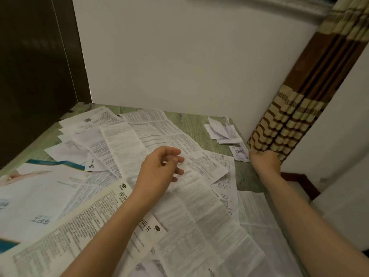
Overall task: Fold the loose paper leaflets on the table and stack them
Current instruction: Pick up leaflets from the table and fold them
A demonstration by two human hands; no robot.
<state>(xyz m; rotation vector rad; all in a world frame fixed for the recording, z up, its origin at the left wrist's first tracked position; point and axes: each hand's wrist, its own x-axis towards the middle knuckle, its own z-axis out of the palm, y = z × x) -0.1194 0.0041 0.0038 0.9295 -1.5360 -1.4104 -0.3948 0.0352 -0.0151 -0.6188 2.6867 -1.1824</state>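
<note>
Here, left fingers loosely spread over leaflets, right fingers touching folded leaflet, grip unclear

Unfolded printed leaflets are spread overlapping across the table, while folded ones are piled at its far right.

Home room corner, plain white wall, striped brown-and-cream curtain, dark door, green wood-grain worktop strewn with medicine leaflets
</note>
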